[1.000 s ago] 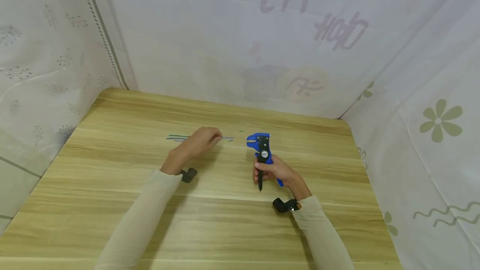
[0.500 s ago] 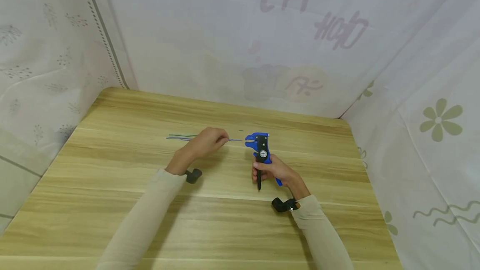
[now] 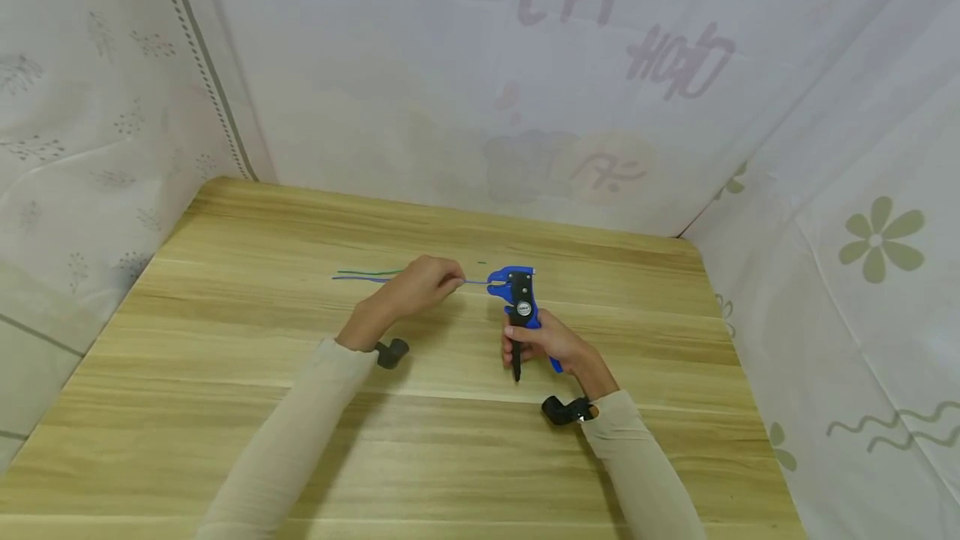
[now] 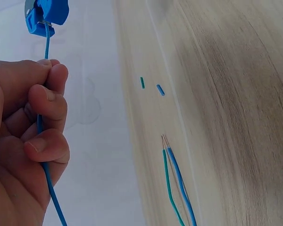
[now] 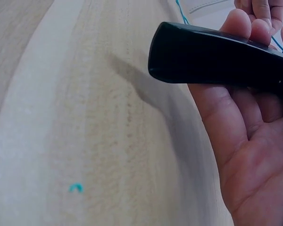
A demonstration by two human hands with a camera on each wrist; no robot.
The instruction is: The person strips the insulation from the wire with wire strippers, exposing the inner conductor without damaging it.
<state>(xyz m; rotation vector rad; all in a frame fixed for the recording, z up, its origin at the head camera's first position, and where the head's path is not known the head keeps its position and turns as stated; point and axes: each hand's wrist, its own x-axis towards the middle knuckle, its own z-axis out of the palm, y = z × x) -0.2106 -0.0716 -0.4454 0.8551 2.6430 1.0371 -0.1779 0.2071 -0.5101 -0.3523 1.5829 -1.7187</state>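
Observation:
My left hand [image 3: 422, 286] pinches a thin blue wire [image 4: 47, 43] between thumb and forefinger, and the other fingers curl loosely about it. The wire's front end lies between the blue jaws of a wire stripper [image 3: 522, 294]. My right hand [image 3: 551, 338] grips the stripper by its handles, one black and one blue, with its head raised above the table. In the right wrist view the black handle [image 5: 217, 59] crosses in front of the fingers. The jaws look parted around the wire; their inner faces are hidden.
On the wooden table [image 3: 450, 457] lie a green wire [image 4: 170, 195] and a blue wire [image 4: 183, 190], both with bare copper ends. Short green [image 4: 142, 83] and blue [image 4: 161, 89] insulation bits lie beyond them. A curled green scrap [image 5: 75, 188] is nearer the right hand. Printed cloth encloses the table.
My left hand has moved right with the blue wire, bringing its end into the stripper's jaws. My right hand and the stripper have shifted slightly left.

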